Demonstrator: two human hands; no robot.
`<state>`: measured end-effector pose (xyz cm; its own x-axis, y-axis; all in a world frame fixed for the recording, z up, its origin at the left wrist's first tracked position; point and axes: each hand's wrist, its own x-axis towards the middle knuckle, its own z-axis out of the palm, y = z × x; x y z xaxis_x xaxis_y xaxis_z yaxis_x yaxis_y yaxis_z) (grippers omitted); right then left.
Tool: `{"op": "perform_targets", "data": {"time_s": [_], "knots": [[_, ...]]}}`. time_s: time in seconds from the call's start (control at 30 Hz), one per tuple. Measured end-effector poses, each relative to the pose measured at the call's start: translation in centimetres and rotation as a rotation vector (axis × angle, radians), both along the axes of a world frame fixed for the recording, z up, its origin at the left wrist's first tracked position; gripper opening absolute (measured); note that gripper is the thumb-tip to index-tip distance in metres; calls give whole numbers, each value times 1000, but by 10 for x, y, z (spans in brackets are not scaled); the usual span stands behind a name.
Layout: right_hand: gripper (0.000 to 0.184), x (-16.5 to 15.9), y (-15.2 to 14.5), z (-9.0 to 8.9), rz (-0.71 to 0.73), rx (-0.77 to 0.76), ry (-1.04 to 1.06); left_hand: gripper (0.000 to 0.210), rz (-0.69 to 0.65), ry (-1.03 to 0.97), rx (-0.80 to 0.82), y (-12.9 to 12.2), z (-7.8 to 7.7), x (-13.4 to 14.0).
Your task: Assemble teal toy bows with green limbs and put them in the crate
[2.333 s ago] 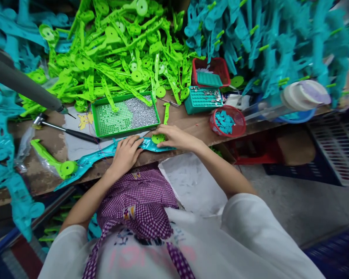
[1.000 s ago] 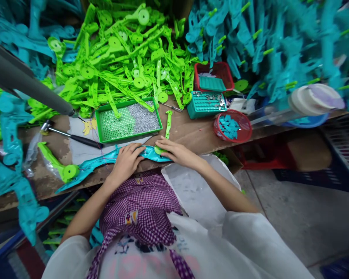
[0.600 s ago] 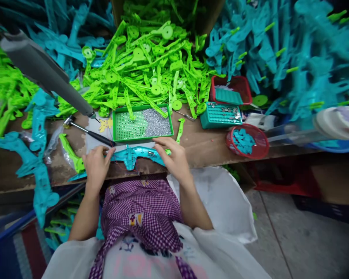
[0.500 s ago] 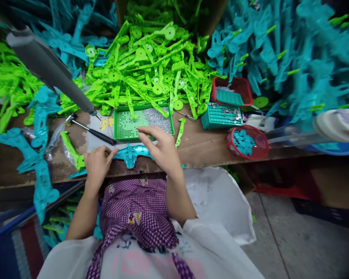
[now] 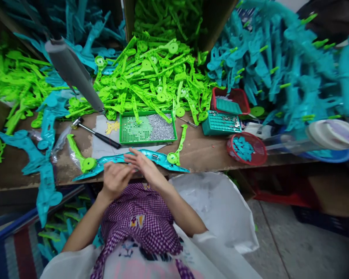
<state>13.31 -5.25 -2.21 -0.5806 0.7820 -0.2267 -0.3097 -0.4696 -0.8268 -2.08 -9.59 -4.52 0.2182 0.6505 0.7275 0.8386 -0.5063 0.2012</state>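
Observation:
Along the table's front edge lies a long teal plastic shell (image 5: 163, 159), its middle hidden behind my hands. Over its near edge, my left hand (image 5: 116, 179) has its fingers bunched and bent towards the other hand; whatever they hold is out of sight. My right hand (image 5: 147, 166) reaches in from the right with fingers stretched out over the shell's middle, meeting the left fingertips. A green plastic arm (image 5: 78, 153) with a round end rests at the shell's left part, and another green arm (image 5: 181, 141) stands at its right end.
Behind the shell sit a green tray (image 5: 120, 131) of small metal screws and a black-handled hammer (image 5: 100, 136). A grey electric screwdriver (image 5: 78, 77) hangs above at left. Green parts (image 5: 159, 73) are heaped behind. At right are a teal box (image 5: 218, 130) and a red basket (image 5: 260, 153).
My hands have come together over the shell's middle; the left moved right, the right moved left and slightly down. The shell's ends and the green arms are now uncovered. The view has shifted a little.

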Motion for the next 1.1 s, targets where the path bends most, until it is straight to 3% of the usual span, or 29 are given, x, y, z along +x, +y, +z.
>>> {"op": "perform_targets", "data": {"time_s": [0.07, 0.13, 0.3, 0.4, 0.47, 0.53, 0.63, 0.7, 0.77, 0.87, 0.97, 1.1], "knots": [[57, -1, 12, 8, -57, -166, 103, 7, -157, 83, -8, -11, -4, 12], [53, 10, 28, 18, -159, -182, 134, 11, -219, 109, -73, -22, -10, 18], [38, 76, 57, 28, -421, 49, -54, 10, -188, 40, -254, -49, -25, 15], [49, 114, 62, 19, -545, 293, -347, 8, -211, -9, -354, -56, -23, 18], [52, 131, 61, 17, -575, 515, -622, 13, -192, -75, -355, -51, -12, 25], [52, 139, 55, 20, -476, 678, -809, 23, -133, -189, -276, -35, 9, 38], [54, 133, 45, 37, -354, 778, -789, 31, -82, -371, -226, 6, 50, 71], [54, 125, 42, 50, -362, 818, -725, 34, -196, -453, -353, 38, 72, 98], [55, 120, 45, 60, -390, 824, -679, 31, -419, -515, -530, 66, 82, 125], [53, 125, 55, 60, -453, 768, -621, 26, -609, -677, -729, 91, 75, 146], [53, 143, 60, 41, -412, 596, -557, 21, -565, -746, -791, 99, 53, 143], [46, 162, 52, 8, -391, 316, -430, 16, -444, -589, -766, 101, 31, 124]]}}
